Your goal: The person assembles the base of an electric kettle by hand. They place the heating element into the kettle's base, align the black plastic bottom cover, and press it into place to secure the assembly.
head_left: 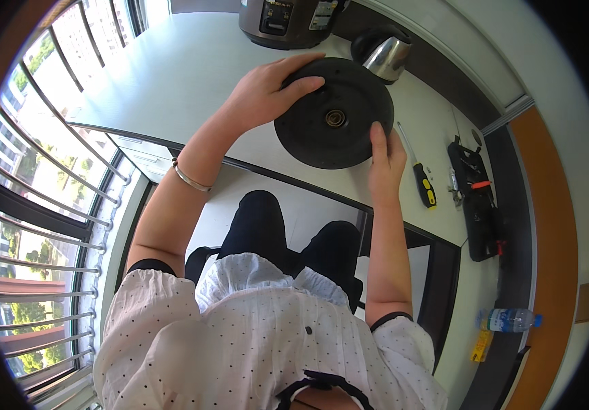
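Both of our hands clamp the black round base (333, 113) by its rim: our left hand (267, 92) curls over the far-left edge with the thumb lying across the top face, and our right hand (385, 156) presses fingers flat against the near-right edge. Neither hand is open; each one bears on the disc. It sits low on the white table (171, 75), close to the near edge, and whether it rests flat or is tipped slightly we cannot tell.

As for progress, we judge the work to be at an early point. The base is turned face-up toward us with its brass-coloured centre fitting (335, 118) exposed, yet no tool touches it. Just right of our right hand lies a screwdriver (418, 174) with a black and yellow handle, untouched, and farther right a black tool tray (477, 198) with red-tipped pieces in it. No screws or loose parts show on the table.

The disc looks like matte moulded plastic, dull and faintly dimpled, perfectly circular with a raised ring around the middle. Beyond it, just behind our grip, stands a shiny steel kettle (384, 53), rounded and mirror-bright, and left of that a grey cooker (287, 20) with a smooth metallic shell.
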Tool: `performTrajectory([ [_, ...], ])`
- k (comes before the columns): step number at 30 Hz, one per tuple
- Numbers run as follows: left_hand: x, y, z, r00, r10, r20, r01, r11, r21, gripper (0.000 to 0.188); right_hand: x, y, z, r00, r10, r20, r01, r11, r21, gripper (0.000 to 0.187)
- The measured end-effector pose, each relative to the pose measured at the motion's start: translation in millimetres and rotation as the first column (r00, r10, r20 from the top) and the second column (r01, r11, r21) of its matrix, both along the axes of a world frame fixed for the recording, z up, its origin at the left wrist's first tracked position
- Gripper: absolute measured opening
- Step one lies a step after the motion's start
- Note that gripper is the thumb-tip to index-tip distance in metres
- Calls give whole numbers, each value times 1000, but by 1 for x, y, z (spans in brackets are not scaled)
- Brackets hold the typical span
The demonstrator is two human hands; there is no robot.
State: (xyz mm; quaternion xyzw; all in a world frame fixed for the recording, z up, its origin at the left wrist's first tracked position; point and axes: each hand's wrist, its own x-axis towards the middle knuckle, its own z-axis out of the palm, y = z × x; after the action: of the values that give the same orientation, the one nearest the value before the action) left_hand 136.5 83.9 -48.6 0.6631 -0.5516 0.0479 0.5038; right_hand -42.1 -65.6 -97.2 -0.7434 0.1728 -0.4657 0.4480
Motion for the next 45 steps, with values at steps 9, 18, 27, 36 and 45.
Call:
performTrajectory([
  [9,-2,-16,10,979,-57,-197,60,998,6,45,-7,-4,9,992,-117,-53,117,993,-12,49],
  [18,-10,-31,3,778,-397,-487,250,907,-340,44,-4,-4,10,979,-180,-90,176,983,-57,52],
  [27,-24,-34,2,665,-467,-583,226,870,-439,41,-4,5,16,966,-254,-38,249,961,-117,49],
  [36,-27,-34,7,609,-508,-609,257,853,-454,38,-13,11,19,946,-316,-73,301,940,-162,47],
  [45,-27,-35,9,583,-519,-625,237,844,-480,35,-14,11,22,934,-349,-72,321,912,-255,50],
])
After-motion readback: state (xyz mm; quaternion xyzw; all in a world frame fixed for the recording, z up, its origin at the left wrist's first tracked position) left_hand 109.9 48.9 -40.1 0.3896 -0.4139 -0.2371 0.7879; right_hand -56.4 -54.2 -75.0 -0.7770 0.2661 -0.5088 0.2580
